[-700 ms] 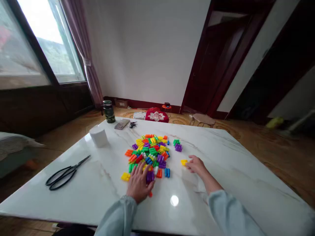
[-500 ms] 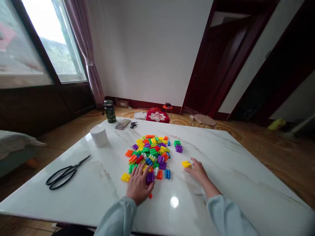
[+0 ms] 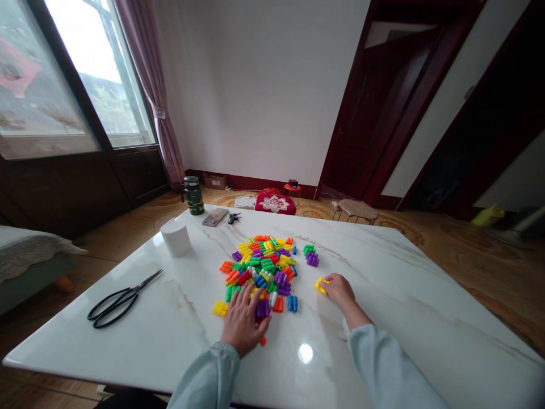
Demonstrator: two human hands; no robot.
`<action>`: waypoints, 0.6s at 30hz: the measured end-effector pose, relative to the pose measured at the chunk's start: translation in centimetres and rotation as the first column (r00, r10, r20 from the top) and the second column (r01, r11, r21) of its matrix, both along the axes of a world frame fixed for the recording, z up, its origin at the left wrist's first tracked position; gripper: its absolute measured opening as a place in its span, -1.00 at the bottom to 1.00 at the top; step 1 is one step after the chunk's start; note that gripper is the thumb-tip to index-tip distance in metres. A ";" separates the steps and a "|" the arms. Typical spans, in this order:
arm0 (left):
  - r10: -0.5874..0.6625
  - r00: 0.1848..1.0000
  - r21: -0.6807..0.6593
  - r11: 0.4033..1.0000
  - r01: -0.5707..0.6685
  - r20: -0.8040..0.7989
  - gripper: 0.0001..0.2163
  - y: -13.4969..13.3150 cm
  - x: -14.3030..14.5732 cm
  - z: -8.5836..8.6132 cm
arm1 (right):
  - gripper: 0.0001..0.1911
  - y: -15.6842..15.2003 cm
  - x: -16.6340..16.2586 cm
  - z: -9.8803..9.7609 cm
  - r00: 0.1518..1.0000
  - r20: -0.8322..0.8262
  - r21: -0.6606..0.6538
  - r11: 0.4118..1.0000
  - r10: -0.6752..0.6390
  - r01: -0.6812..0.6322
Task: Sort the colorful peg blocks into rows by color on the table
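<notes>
A pile of colourful plastic building blocks (image 3: 268, 264), made of short joined tubes, lies in the middle of the table. My left hand (image 3: 244, 321) rests on its near edge with fingers spread, beside a purple block (image 3: 263, 308). To the right of the pile, my right hand (image 3: 341, 292) has its fingers closed on a yellow building block (image 3: 320, 285) at the tabletop. Beyond that hand sit a green block (image 3: 309, 249) and a purple block (image 3: 312, 259), close together and apart from the pile. A blue block (image 3: 292, 303) lies between my hands.
Black-handled scissors (image 3: 123, 300) lie on the left of the white marbled table (image 3: 404, 307). Behind them stand a white roll (image 3: 176, 238) and a camouflage flask (image 3: 194, 196), with a phone (image 3: 215, 216) and keys (image 3: 233, 218) nearby. A round stool (image 3: 357, 209) is past the far edge.
The fingers of my right hand have drawn in around the yellow block, which has turned slightly. My left hand stays on the pile. The whole view has shifted a little.
</notes>
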State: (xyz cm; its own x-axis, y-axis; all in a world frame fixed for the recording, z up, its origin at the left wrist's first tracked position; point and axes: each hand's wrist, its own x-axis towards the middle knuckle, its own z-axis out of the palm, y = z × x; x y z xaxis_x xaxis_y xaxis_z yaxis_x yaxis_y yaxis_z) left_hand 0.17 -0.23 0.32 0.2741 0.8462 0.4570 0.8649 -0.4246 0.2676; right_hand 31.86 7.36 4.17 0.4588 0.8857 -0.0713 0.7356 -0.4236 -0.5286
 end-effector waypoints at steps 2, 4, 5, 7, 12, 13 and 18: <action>0.002 1.000 0.003 1.000 -0.002 0.006 -0.43 0.0 0.0 0.0 | -0.84 -0.4 -0.5 0.0 0.997 0.039 0.079 0.995 0.063 -0.066; 0.007 1.000 0.007 1.000 -0.007 0.008 -0.42 -0.1 0.1 0.0 | -0.82 -0.9 -0.9 -0.4 0.982 0.088 0.198 0.963 0.166 -0.180; 0.009 1.000 0.008 1.000 -0.010 0.008 -0.42 -0.1 0.1 0.0 | -0.79 -1.3 -0.9 -0.7 0.969 0.108 0.257 0.935 0.224 -0.245; 0.012 1.000 0.006 1.000 -0.012 0.008 -0.41 -0.1 0.1 0.0 | -0.75 -1.9 -0.8 -1.4 0.940 0.112 0.350 0.872 0.323 -0.341; 0.010 1.000 -0.010 1.000 -0.010 0.006 -0.42 -0.1 0.1 0.2 | -0.73 -2.9 0.2 -2.5 0.924 0.044 0.545 0.766 0.380 -0.341; 0.009 1.000 -0.012 1.000 -0.009 0.006 -0.43 -0.2 0.1 0.3 | -0.71 -3.1 0.3 -2.4 0.938 0.035 0.573 0.762 0.346 -0.302; 0.005 1.000 -0.014 1.000 -0.005 0.009 -0.43 -0.2 0.1 0.3 | -0.56 -4.1 -1.3 -2.0 0.997 0.077 0.409 0.911 0.024 -0.054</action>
